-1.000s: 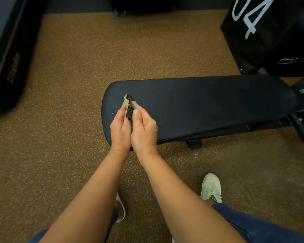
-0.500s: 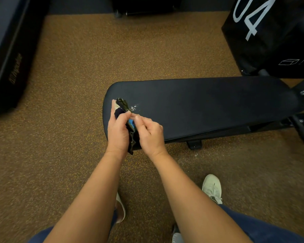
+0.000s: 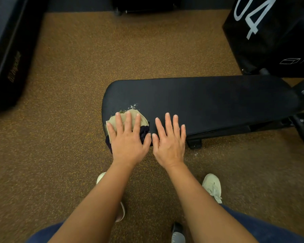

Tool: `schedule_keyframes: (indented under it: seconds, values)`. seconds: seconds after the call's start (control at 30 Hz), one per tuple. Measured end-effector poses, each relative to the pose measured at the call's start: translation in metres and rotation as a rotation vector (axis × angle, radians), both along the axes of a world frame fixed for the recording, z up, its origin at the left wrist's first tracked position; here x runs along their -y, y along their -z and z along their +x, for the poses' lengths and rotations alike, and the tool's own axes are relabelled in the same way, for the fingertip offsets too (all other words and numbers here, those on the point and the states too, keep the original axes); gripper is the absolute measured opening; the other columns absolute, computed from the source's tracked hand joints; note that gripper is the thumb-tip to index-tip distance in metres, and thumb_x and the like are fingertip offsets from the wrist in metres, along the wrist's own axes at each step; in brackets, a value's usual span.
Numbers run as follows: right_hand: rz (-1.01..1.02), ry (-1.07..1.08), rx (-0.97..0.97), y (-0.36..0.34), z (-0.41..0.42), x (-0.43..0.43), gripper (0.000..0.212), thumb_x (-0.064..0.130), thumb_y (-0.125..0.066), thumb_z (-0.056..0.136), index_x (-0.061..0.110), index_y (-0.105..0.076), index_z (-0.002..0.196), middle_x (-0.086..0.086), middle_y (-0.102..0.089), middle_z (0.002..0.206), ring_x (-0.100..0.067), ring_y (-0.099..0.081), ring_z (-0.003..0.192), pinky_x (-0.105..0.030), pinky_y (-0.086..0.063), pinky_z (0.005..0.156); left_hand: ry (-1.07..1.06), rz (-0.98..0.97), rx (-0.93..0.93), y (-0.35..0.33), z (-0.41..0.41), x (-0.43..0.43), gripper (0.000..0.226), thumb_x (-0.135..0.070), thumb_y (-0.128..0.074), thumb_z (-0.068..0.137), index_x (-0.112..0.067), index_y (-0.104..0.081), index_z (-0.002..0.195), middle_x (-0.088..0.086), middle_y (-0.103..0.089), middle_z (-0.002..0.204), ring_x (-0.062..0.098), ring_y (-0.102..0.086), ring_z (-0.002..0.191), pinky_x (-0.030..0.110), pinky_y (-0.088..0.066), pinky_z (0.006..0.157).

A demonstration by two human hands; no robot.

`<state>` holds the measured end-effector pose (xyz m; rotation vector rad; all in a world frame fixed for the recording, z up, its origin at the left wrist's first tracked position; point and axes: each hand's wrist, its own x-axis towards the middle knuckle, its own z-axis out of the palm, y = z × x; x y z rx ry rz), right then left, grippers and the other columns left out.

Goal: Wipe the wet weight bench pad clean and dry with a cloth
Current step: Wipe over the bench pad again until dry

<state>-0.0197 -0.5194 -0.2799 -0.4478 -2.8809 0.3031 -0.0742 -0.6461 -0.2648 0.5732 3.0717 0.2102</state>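
The black weight bench pad [image 3: 209, 100] runs from the middle of the view to the right. A beige and dark cloth [image 3: 142, 120] lies spread on the pad's near left corner. My left hand [image 3: 128, 137] presses flat on the cloth with straight fingers. Just beyond the cloth, small water drops [image 3: 132, 106] glisten on the pad. My right hand [image 3: 169, 139] lies flat on the bare pad to the right of the cloth, fingers straight, holding nothing.
Brown speckled floor [image 3: 77, 155] surrounds the bench. A black box marked 04 [image 3: 270, 35] stands at the back right, and black padded equipment [image 3: 5, 50] at the left. The bench frame [image 3: 297, 123] and a foot [image 3: 194, 143] show under the pad. My shoes [image 3: 212, 186] stand near the bench.
Both hands held the bunched cloth over the pad's left end before. Now the cloth is spread flat under my left hand, and my right hand has let go and lies on the pad.
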Motion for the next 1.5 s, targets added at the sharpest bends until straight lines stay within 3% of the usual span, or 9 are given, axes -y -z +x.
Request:
schedule_keyframes:
  seconds: [0.13,0.3,0.37,0.5,0.73,0.93,1.1,1.3,1.5]
  values:
    - [-0.003,-0.014,0.068,0.004,0.0,-0.001,0.053,0.044,-0.024,0.098,0.026,-0.029,0.147,-0.005,-0.017,0.158,-0.026,-0.003,0.147,-0.051,-0.007,0.118,0.034,-0.007,0.024,-0.001,-0.012,0.009,0.067,-0.061,-0.02,0.091,-0.029,-0.022,0.151,0.004,-0.02,0.159,0.033,-0.004,0.147,0.062,-0.008,0.113]
    - [-0.004,-0.02,0.095,0.003,0.0,-0.002,0.055,0.046,-0.017,0.097,0.027,-0.027,0.148,-0.004,-0.016,0.158,-0.025,-0.002,0.147,-0.05,-0.004,0.118,-0.028,0.002,-0.003,0.0,-0.01,-0.002,0.063,-0.053,-0.021,0.096,-0.023,-0.027,0.15,0.008,-0.027,0.156,0.037,-0.011,0.145,0.06,-0.008,0.113]
    - [-0.007,-0.02,0.093,0.002,-0.001,-0.001,0.055,0.046,-0.017,0.097,0.027,-0.028,0.147,-0.004,-0.016,0.158,-0.025,-0.003,0.147,-0.051,-0.004,0.118,0.073,-0.017,-0.039,0.001,-0.007,0.001,0.059,-0.05,-0.023,0.097,-0.022,-0.034,0.147,0.009,-0.033,0.154,0.039,-0.018,0.143,0.061,-0.013,0.113]
    - [-0.01,-0.013,0.097,0.004,-0.001,-0.001,0.055,0.046,-0.018,0.097,0.027,-0.027,0.148,-0.004,-0.014,0.159,-0.024,-0.002,0.147,-0.05,-0.002,0.117,0.29,-0.042,-0.055,0.001,-0.015,0.023,0.056,-0.053,-0.019,0.097,-0.031,-0.03,0.148,0.003,-0.032,0.155,0.035,-0.019,0.144,0.062,-0.017,0.112]
    - [-0.006,-0.025,0.099,0.003,-0.001,-0.003,0.055,0.047,-0.019,0.097,0.028,-0.027,0.148,-0.004,-0.016,0.159,-0.025,-0.004,0.147,-0.051,-0.005,0.117,0.002,-0.007,-0.028,0.0,-0.018,0.002,0.057,-0.051,-0.021,0.096,-0.028,-0.035,0.147,0.005,-0.032,0.154,0.039,-0.018,0.143,0.06,-0.015,0.111]
    - [-0.004,-0.028,0.089,0.003,0.0,-0.003,0.054,0.046,-0.023,0.097,0.027,-0.029,0.147,-0.005,-0.017,0.158,-0.025,-0.005,0.147,-0.051,-0.006,0.117,0.334,0.047,-0.065,0.002,-0.012,0.034,0.054,-0.053,-0.021,0.098,-0.034,-0.037,0.145,-0.002,-0.035,0.153,0.03,-0.021,0.144,0.053,-0.019,0.115]
    - [0.008,-0.038,0.101,0.0,0.0,-0.004,0.054,0.047,-0.023,0.097,0.027,-0.03,0.147,-0.006,-0.019,0.158,-0.027,-0.007,0.147,-0.05,-0.007,0.117,0.053,0.035,-0.024,0.002,-0.028,0.022,0.059,-0.056,-0.021,0.095,-0.032,-0.035,0.146,0.002,-0.033,0.154,0.035,-0.015,0.145,0.058,-0.015,0.114]
    - [0.018,-0.031,0.097,0.001,-0.001,-0.002,0.056,0.045,-0.021,0.097,0.023,-0.03,0.147,-0.009,-0.02,0.157,-0.027,-0.009,0.147,-0.051,-0.008,0.117,0.221,0.012,-0.023,0.0,-0.018,0.027,0.06,-0.054,-0.013,0.097,-0.028,-0.03,0.149,0.002,-0.03,0.156,0.033,-0.017,0.145,0.055,-0.014,0.115]
    - [0.018,-0.032,0.101,0.001,-0.002,-0.004,0.059,0.046,-0.021,0.097,0.016,-0.032,0.147,-0.009,-0.022,0.156,-0.025,-0.012,0.146,-0.048,-0.008,0.118,0.002,-0.05,0.007,-0.003,-0.037,0.0,0.069,-0.059,-0.018,0.092,-0.022,-0.03,0.149,0.006,-0.028,0.156,0.038,-0.014,0.144,0.059,-0.013,0.112]
